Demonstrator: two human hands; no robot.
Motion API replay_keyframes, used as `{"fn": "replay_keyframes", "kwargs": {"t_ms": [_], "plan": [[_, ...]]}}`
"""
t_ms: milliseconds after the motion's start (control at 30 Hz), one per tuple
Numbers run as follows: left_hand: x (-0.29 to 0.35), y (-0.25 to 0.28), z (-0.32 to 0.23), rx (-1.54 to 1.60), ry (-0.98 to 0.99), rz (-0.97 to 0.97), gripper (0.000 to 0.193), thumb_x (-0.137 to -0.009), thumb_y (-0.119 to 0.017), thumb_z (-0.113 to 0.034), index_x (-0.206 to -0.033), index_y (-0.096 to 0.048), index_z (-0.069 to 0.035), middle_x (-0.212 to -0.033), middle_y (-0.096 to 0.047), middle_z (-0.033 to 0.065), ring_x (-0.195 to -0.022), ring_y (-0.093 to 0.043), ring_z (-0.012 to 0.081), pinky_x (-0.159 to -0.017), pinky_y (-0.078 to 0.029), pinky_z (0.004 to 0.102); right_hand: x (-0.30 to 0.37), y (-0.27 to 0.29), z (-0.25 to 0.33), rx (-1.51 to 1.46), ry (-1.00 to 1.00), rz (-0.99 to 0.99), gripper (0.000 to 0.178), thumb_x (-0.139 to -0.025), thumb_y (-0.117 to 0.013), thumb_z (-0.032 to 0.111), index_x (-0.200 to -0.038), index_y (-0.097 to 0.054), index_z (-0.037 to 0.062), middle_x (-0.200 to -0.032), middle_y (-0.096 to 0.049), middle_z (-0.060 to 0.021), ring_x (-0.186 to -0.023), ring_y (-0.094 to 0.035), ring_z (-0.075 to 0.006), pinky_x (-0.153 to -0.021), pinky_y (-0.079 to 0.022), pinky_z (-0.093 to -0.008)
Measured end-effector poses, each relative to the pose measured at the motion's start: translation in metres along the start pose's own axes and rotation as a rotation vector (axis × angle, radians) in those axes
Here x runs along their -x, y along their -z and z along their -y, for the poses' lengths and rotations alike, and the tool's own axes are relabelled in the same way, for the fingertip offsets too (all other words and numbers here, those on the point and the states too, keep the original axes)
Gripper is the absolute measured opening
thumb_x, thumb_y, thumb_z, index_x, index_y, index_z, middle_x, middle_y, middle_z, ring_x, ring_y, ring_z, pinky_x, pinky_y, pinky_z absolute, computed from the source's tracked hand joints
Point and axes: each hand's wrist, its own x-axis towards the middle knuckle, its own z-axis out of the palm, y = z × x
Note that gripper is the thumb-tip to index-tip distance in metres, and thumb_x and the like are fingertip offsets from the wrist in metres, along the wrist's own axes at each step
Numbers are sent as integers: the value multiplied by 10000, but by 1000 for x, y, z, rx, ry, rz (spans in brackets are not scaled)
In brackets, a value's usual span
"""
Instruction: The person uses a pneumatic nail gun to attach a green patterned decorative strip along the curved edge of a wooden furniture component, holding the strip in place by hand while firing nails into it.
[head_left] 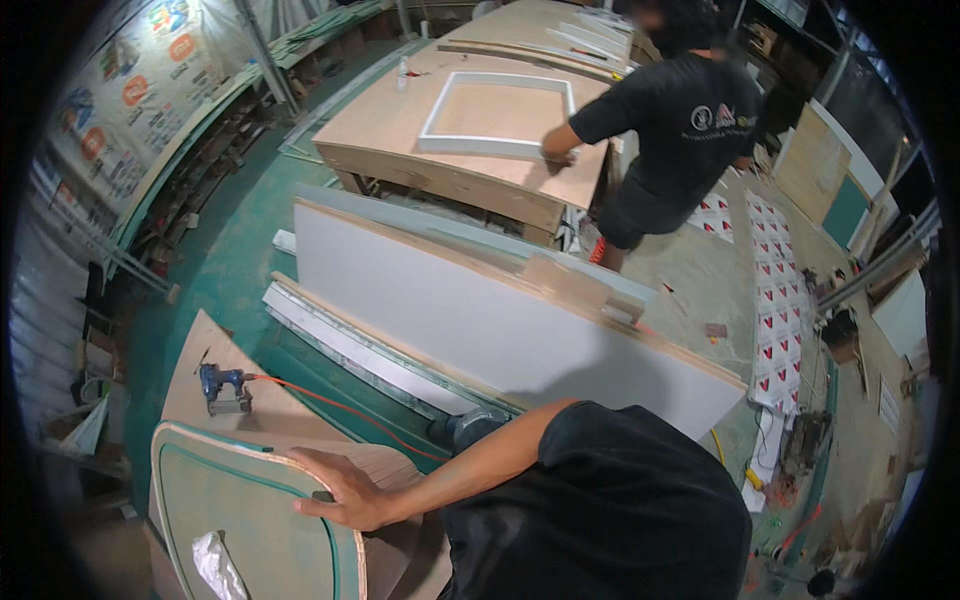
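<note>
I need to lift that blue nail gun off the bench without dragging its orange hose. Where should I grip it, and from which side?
Grip the blue nail gun by its upright blue handle, probably coming from above and from the panel side, where the hand rests on the curved panel. The orange hose leaves toward the right, so keep clear of that side. It sits flat on the plywood bench.

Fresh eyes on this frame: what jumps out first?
The long white-faced plywood panel leaning across the middle. Below left, a hand rests on the rim of a rounded green-faced plywood panel, with a blue nail gun behind it. At top, a co-worker bends over a white rectangular frame.
</note>
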Motion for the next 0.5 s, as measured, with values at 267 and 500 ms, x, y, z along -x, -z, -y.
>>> {"fn": "replay_keyframes", "kwargs": {"t_ms": [267, 500], "plan": [[34, 33, 30, -1, 2, -56, 875, -1016, -356, -658, -1544, -338, 39, -1574, -377, 242, -1453, -375, 357, -1175, -297, 455, -1, 15, 5, -52, 61, 58, 783, -934, -668, 314, -1515, -314, -73, -1505, -416, -294, -1401, -405, -427, -1157, -308, -459], [88, 94, 85, 22, 47, -198, 840, -1033, -336, -634, -1535, -361, 39, -1563, -395, 242, -1446, -388, 352, -1173, -301, 441, 0, 19, -2, -92, 102, 168, 816, -924, -623, 361, -1531, -292, -73, -1545, -370, -284, -1439, -349, -422, -1196, -244, -454]]}}
